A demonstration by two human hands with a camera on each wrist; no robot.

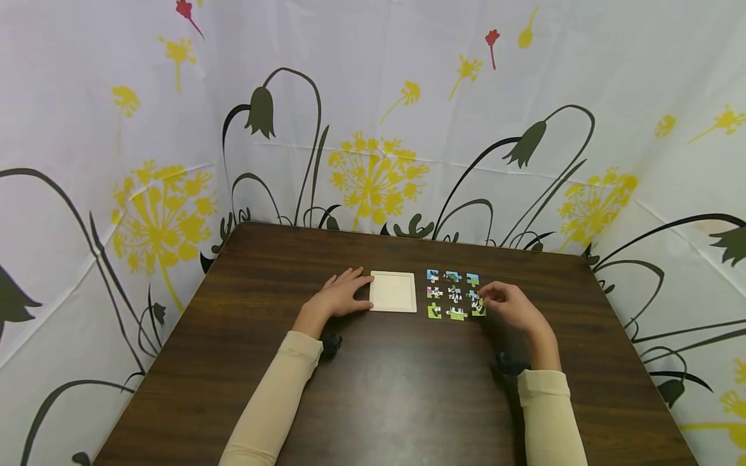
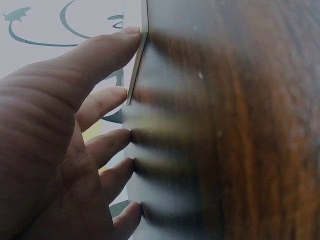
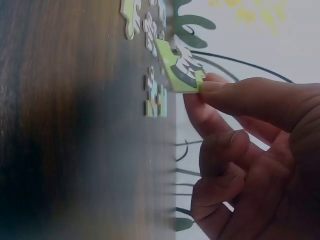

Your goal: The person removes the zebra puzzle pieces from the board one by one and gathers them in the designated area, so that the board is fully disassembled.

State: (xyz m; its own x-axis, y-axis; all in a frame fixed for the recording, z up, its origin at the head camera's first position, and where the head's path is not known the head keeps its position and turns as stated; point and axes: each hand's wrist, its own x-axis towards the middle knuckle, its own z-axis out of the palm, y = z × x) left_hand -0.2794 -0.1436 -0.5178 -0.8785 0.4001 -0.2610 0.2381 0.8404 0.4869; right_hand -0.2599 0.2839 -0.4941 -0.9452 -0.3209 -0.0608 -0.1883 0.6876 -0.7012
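Observation:
My right hand (image 1: 514,307) pinches a green-edged jigsaw piece (image 3: 180,72) between thumb and fingertips, lifted off the table in the right wrist view. The other fingers curl loosely below it. Several more jigsaw pieces (image 1: 457,313) lie spread in rows just left of that hand, in green, blue, white and black. A pale square puzzle tray (image 1: 394,292) with a raised rim and a bare inside lies left of the pieces. My left hand (image 1: 339,296) rests at the tray's left edge, fingers spread, its thumb and index finger touching the rim.
Everything lies on a dark brown wooden table (image 1: 384,375). Behind and at both sides hangs a white curtain (image 1: 373,77) with yellow and dark green flowers. A dark wrist camera (image 1: 332,345) sits at the left wrist, another dark camera (image 1: 511,364) at the right.

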